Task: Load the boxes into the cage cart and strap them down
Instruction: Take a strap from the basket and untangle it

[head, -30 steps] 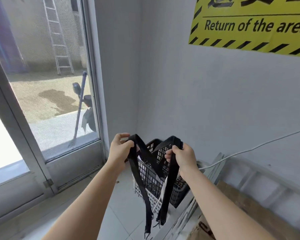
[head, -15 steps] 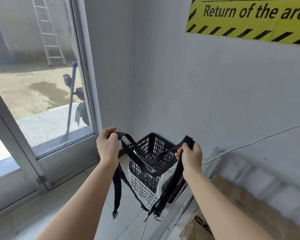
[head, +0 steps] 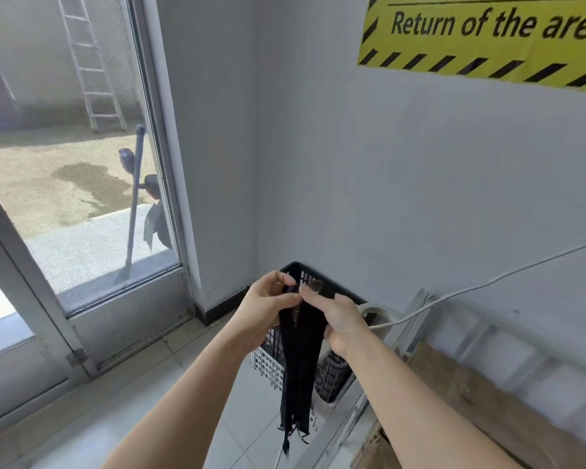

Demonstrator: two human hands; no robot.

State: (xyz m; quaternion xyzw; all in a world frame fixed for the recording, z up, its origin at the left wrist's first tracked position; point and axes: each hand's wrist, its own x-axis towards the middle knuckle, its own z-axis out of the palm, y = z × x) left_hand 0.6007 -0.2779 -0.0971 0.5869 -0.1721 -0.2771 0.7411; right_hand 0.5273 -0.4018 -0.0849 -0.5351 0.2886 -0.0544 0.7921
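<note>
Both hands now meet in the lower centre of the frame, whereas half a second ago they were held well apart with the strap sagging in a loop between them. The left hand (head: 268,308) and the right hand (head: 339,320) touch at the fingertips. Each has thumb and curled fingers pinching the top of the black strap (head: 296,370), which is gathered there into one folded bundle. The strap no longer spans from hand to hand. Its lengths hang straight down side by side from the pinch, and the loose ends dangle near the bottom centre of the frame above the tiled floor. Behind the hands, in the corner of the room, the black basket (head: 297,267) stands stacked in the white basket (head: 267,364). The hands and the strap now cover more of it than they did before. A white cable (head: 487,282) runs from the right edge down toward the baskets, crossing a metal frame (head: 416,313) that leans against the wall. Brown cardboard (head: 467,397) lies in the lower right; whether it is a box cannot be told. The yellow sign (head: 487,38) sits in the upper right, a little lower in the frame than before. At the left stands the glass door (head: 82,184), with a ladder (head: 88,62) outside it at the upper left.
</note>
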